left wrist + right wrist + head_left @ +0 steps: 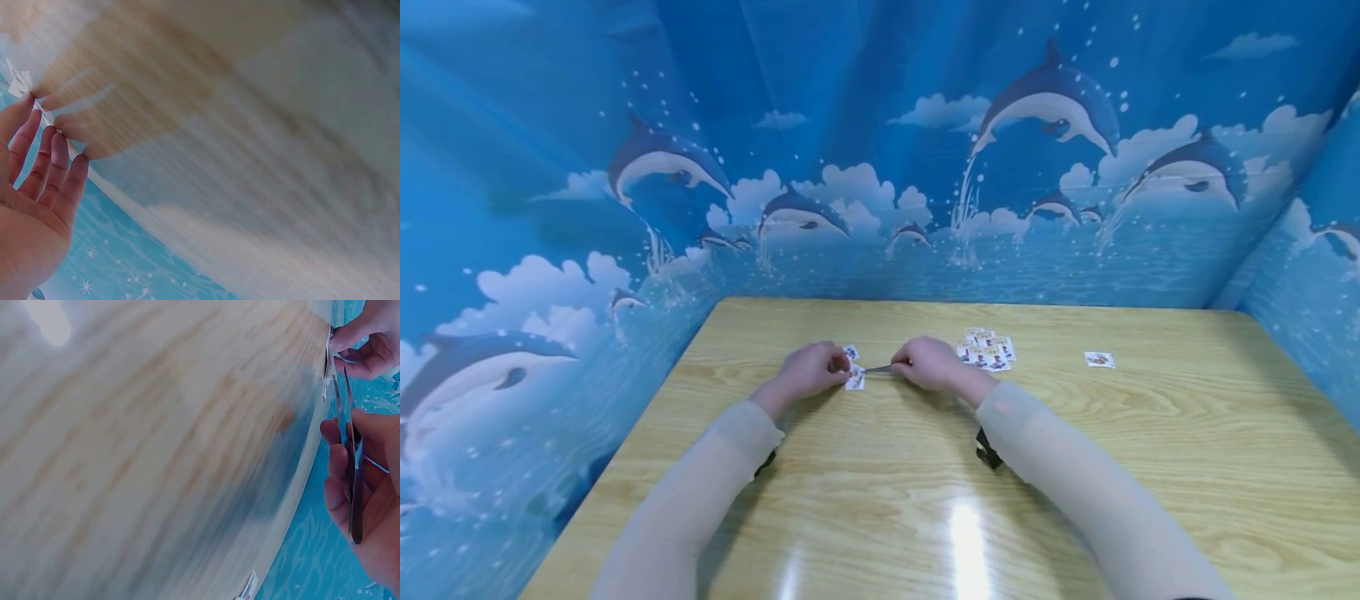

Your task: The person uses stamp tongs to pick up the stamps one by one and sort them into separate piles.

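Observation:
My left hand (812, 368) is at the left of the table, its thumb and fingertips pinching a small white printed card (855, 382). Another small card (850, 352) shows just behind those fingertips. In the left wrist view the left hand (47, 194) has its fingertips down at the tabletop beside a white piece (20, 86). My right hand (928, 364) grips metal tweezers (353, 469), pointing left with their tips at the card. From the right wrist, the two tweezer arms look slightly apart; fingers hide whether the tips hold anything.
A cluster of several small printed cards (985, 350) lies right of my right hand. Farther right is a single card (1100, 359). The wood-grain table (865, 500) meets a blue dolphin-print curtain (880, 200) at its back and left edges.

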Demonstrator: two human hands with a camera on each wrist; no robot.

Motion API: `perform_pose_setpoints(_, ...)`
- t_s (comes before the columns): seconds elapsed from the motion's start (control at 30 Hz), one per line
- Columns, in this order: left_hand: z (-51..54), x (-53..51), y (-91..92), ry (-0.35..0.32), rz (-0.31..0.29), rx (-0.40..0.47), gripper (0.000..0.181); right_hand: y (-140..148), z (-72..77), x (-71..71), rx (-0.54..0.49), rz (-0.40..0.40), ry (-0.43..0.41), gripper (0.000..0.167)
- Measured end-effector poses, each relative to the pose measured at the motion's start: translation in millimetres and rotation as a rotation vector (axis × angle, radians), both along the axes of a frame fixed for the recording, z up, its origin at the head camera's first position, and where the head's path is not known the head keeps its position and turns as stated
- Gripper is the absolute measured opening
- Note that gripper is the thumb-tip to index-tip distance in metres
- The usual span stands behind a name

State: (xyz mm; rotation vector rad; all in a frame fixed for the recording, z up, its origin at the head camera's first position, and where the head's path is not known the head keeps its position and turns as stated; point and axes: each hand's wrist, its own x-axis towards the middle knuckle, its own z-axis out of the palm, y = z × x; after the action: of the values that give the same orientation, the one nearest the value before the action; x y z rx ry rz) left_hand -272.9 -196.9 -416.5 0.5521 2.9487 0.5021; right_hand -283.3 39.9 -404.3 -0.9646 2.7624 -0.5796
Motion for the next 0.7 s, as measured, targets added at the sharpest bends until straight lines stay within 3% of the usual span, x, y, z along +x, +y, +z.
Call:
perform_pose_setpoints(0.3,1.5,1.3,0.7,-0.01,0.013,0.001,0.008,-8,-4.4,2.3,0.025,-0.008,0.112,0.017)
perform_pose_setpoints(0.7,-1.4,0.0,0.1,0.004,0.011,0.008,0.009,-9,-7.5,1.9,0.041,-0.037,0.169,0.014)
